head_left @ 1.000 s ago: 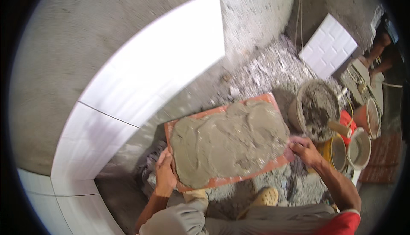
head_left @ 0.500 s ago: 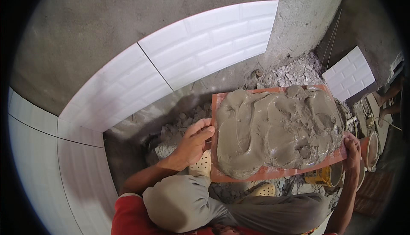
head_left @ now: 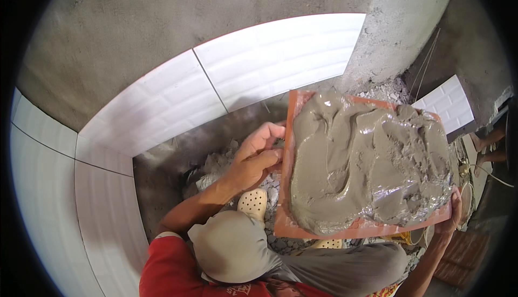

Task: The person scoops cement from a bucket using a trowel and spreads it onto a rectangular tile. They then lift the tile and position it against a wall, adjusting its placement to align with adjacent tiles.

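Between my hands is a tile [head_left: 353, 229], its reddish-brown back facing me. A thick, wet, uneven layer of grey mortar [head_left: 345, 162] covers nearly all of that side, leaving a bare margin at the left and lower edges. My left hand [head_left: 254, 159] is at the tile's left edge, with fingertips partly hidden behind it. My right hand [head_left: 452, 213] grips the lower right corner, thumb along the edge and the other fingers mostly out of sight underneath. The tile is tilted, its upper edge close to the wall.
White brick-patterned tiles [head_left: 280, 54] line the wall ahead and the left wall [head_left: 46, 189]. Another white tile [head_left: 445, 102] leans at the far right. Rubble [head_left: 213, 170] lies along the wall base. A yellow bucket [head_left: 399, 237] is partly hidden below the tile; another person's feet [head_left: 488, 148] show at right.
The mortar-covered tile has come nearer, shifted right and tilted more, its left edge raised. Both hands moved with it; the right hand has gone lower. The view has shifted slightly.
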